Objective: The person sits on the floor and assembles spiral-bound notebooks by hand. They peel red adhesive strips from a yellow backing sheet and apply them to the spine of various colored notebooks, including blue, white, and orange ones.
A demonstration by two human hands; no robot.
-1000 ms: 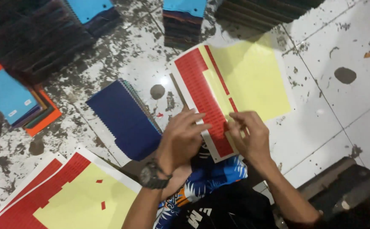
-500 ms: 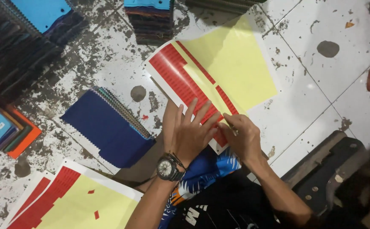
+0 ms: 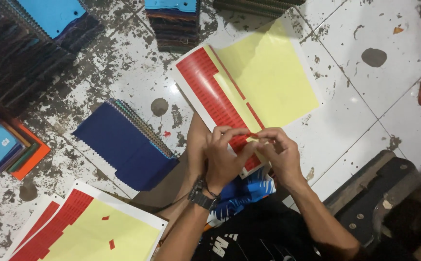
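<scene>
A yellow backing sheet (image 3: 268,77) with rows of small red stickers (image 3: 205,92) lies on the tiled floor in front of me. Over its near edge, my left hand (image 3: 222,159) and my right hand (image 3: 278,154) meet at the fingertips, pinching a small red sticker (image 3: 253,136) between them. A dark watch sits on my left wrist. Left of my hands lies a stack of fabric swatches topped with navy blue (image 3: 123,145).
Two more sticker sheets (image 3: 99,232) lie at the lower left. Swatch stacks stand around: blue and orange ones (image 3: 7,150) at the left, dark piles (image 3: 31,43) at the upper left, one (image 3: 174,21) at the top. A dark object (image 3: 379,193) sits lower right.
The view shifted, so the sheet sits higher in frame. My hands have lifted off the sheet's red rows and now pinch a small sticker between the fingertips.
</scene>
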